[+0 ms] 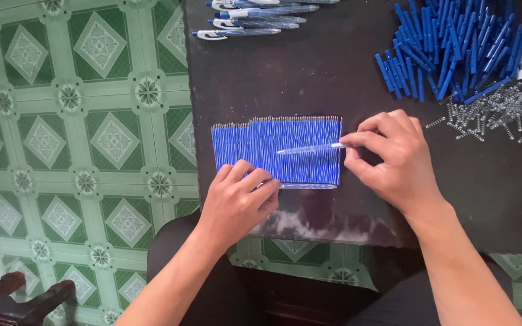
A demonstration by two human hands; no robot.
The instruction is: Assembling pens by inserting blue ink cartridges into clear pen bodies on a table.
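Refills in a row near worktop front edge, left hand curled, pressing their near ends, right hand pinching clear barrel over them; risk: nudge scattering row, likewise springs toward right edge.

I noted a dark table. At its far right corner lay a heap of blue plastic parts, small metal springs just beside; assembled pens along its far edge.
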